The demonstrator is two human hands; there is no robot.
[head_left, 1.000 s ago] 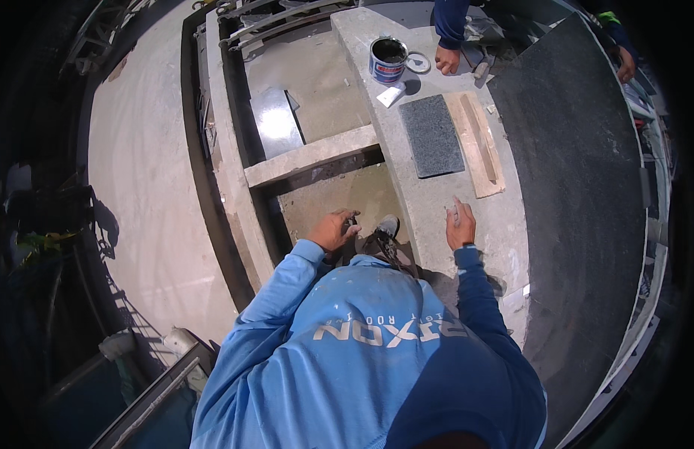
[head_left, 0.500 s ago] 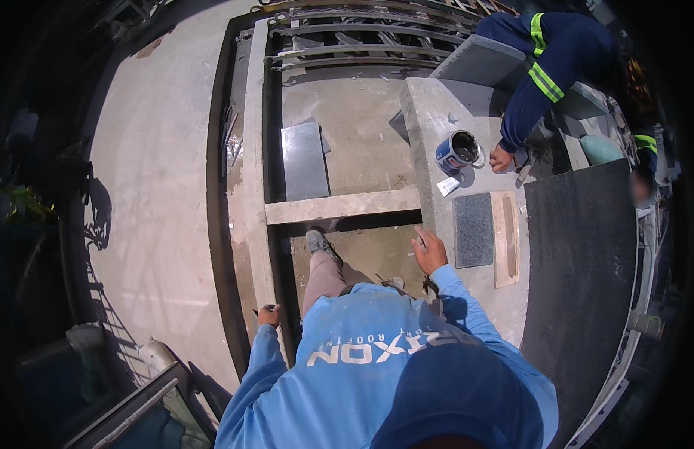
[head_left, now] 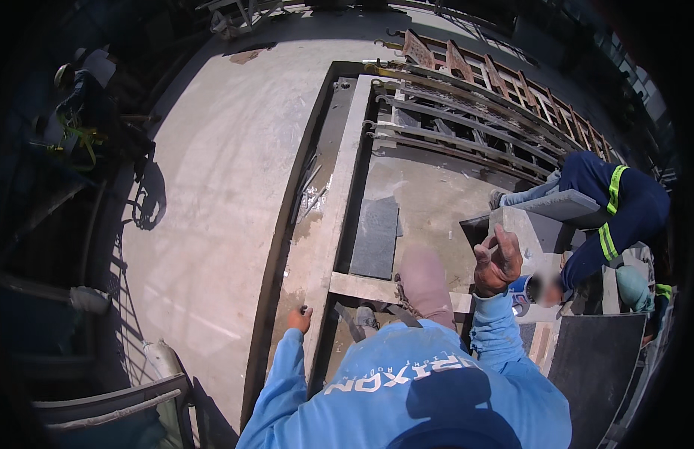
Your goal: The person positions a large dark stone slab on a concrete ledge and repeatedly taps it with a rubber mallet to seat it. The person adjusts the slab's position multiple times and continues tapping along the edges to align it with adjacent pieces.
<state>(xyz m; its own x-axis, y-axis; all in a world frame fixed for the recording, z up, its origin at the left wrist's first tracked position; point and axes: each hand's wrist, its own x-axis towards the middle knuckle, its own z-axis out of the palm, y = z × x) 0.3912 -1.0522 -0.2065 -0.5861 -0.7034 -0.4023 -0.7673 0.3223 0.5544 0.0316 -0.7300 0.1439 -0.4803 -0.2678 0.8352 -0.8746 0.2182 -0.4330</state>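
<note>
My left hand [head_left: 298, 318] is low over the left concrete strip [head_left: 321, 258], closed on a small dark object I cannot make out well. My right hand [head_left: 498, 260] is raised beside the concrete block [head_left: 517, 223], fingers bent but apart, with nothing visible in them. My pink-trousered leg [head_left: 425, 280] reaches over the concrete crossbeam [head_left: 354, 286]; a dark grey slab [head_left: 371, 251] lies on the recessed floor beyond. A blue can [head_left: 520, 288], partly hidden, stands beside my right forearm.
A person in navy with reflective bands [head_left: 635, 198] bends at the right by a large dark board [head_left: 595, 359]. Metal ladders and frames [head_left: 481, 105] lie across the back. A narrow trench [head_left: 309, 172] borders the pale floor [head_left: 197, 224]; dark equipment [head_left: 85, 120] stands far left.
The view has swung, bringing the metal frames lower. My right hand has risen to beside the block, and my pink-trousered leg has moved forward over the crossbeam.
</note>
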